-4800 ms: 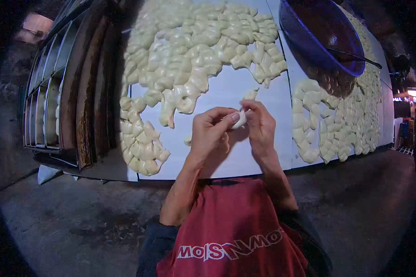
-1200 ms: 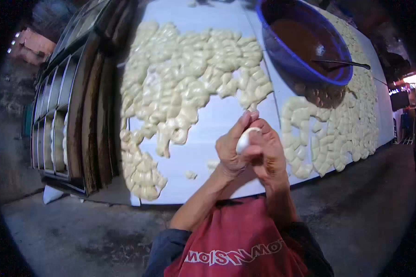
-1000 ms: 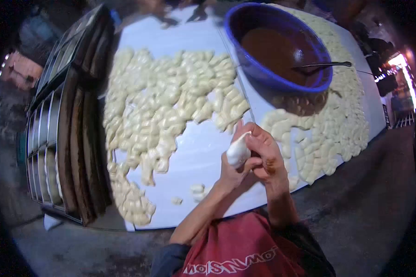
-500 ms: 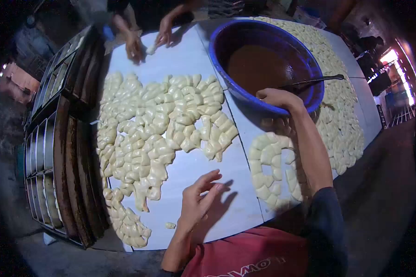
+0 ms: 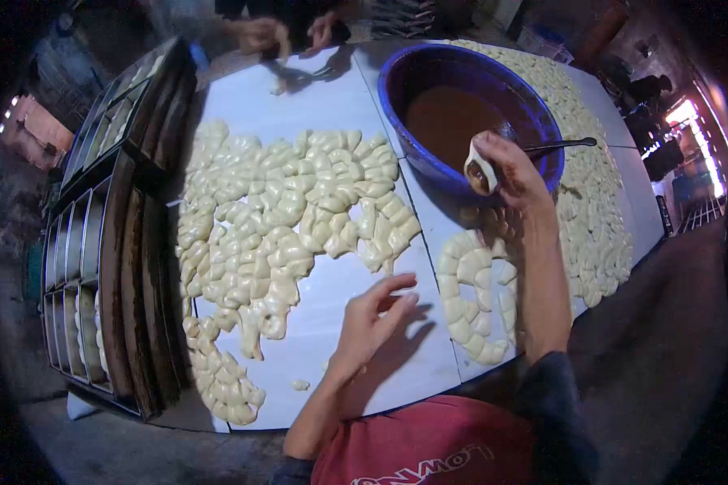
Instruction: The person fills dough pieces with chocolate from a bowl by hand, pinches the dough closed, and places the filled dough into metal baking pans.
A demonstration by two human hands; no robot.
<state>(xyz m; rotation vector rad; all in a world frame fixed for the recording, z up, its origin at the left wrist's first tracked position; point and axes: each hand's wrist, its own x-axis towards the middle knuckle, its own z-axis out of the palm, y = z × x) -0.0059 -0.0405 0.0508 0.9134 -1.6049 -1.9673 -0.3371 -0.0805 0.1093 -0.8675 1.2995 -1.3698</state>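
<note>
My right hand is closed around a dough piece with brown filling showing in its hollow. It is raised in front of the blue tub, which contains a brown paste. A dark-handled utensil leans on the tub's right rim. Over the bare white tabletop, my left hand is open, its thumb apart from the fingers, and holds nothing. Left of it spreads a large mass of pale dough pieces. A smaller group of dough pieces lies below the tub.
Metal baking tins are stacked along the left table edge. More dough pieces cover the right side behind the tub. Another person's hands work at the far edge. One small dough scrap lies near the front.
My right hand has risen from inside the tub, and a dough piece with brown filling now shows in it. My left hand has moved slightly right and up. The other person's hands have shifted back.
</note>
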